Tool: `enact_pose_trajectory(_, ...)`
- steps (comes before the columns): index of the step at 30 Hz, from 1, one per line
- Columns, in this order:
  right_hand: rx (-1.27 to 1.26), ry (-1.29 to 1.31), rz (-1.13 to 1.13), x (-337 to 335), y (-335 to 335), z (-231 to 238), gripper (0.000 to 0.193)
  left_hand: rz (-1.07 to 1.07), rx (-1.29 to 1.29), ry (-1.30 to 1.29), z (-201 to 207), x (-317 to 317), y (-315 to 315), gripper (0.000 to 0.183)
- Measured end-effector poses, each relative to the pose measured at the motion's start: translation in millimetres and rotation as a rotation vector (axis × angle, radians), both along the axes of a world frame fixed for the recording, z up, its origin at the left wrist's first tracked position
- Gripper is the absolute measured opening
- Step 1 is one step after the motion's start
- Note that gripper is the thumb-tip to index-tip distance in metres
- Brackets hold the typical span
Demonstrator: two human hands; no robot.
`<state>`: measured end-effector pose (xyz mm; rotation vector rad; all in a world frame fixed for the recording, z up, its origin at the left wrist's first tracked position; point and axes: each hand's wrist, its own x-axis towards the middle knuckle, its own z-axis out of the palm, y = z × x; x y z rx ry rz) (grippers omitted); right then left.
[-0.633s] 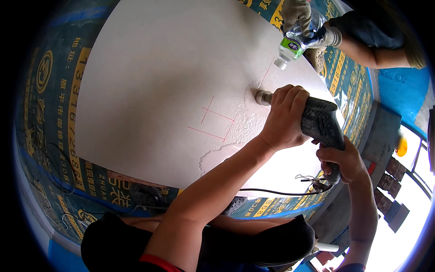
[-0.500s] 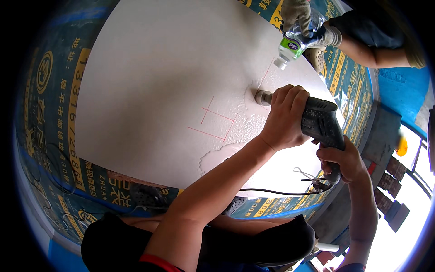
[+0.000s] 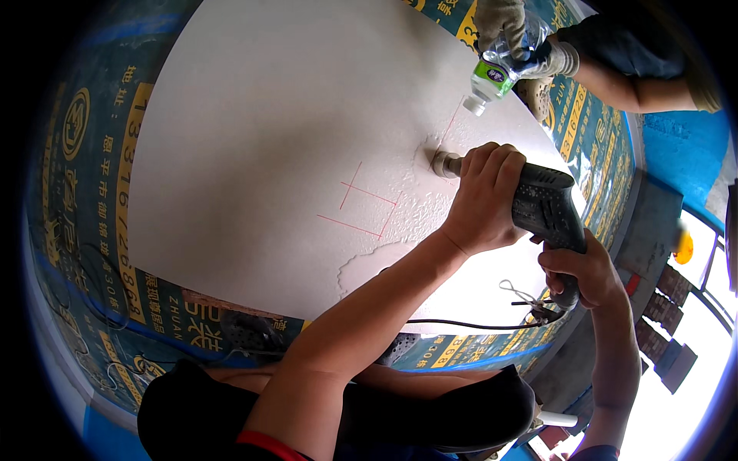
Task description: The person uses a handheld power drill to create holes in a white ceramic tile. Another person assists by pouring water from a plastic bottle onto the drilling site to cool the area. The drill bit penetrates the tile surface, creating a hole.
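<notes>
My left hand (image 3: 486, 201) is wrapped round the front of a dark power drill (image 3: 547, 203). My right hand (image 3: 586, 270) grips its rear handle. A round metal hole saw bit (image 3: 444, 164) at the drill's nose meets a large pale tile (image 3: 254, 154). Water wets the tile around the bit and nearer me. Red marking lines (image 3: 369, 194) are drawn left of the bit, and another runs just beyond it. Across from me, a co-worker's gloved hands (image 3: 530, 50) hold a clear plastic bottle (image 3: 492, 77) with a green label, its neck tipped down toward the bit.
A black power cord (image 3: 477, 327) runs from the drill handle across the tile's near edge. Printed green protective sheeting (image 3: 100, 230) covers the floor around the tile. Dark stacked blocks (image 3: 669, 307) stand at the right, beside a bright opening.
The drill and both my hands stay almost in place. The wet patch around the bit looks slightly different. The co-worker's bottle remains tilted in nearly the same spot.
</notes>
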<state>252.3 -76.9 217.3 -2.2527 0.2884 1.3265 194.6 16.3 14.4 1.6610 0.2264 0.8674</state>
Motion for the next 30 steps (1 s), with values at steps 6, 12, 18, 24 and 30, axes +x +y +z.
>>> enact_pose_trajectory(6, -0.008, -0.006, 0.014, 0, -3, -1, 0.037, -0.002, 0.012, 0.005, 0, 0, -2, 0.09)
enact_pose_trajectory(12, -0.006, -0.011, 0.019, 0, -4, -2, 0.037, 0.003, 0.021, 0.004, -1, 0, -3, 0.088)
enact_pose_trajectory(18, 0.001, -0.006, 0.017, 0, -6, -2, 0.037, -0.002, 0.024, 0.007, -1, -1, -4, 0.086)
enact_pose_trajectory(24, 0.005, 0.001, 0.009, 1, -8, -3, 0.038, 0.002, 0.032, 0.008, -1, 0, -4, 0.086)
enact_pose_trajectory(30, 0.004, 0.001, 0.022, 1, -12, -3, 0.037, 0.011, 0.038, 0.0, -1, 0, -5, 0.087)
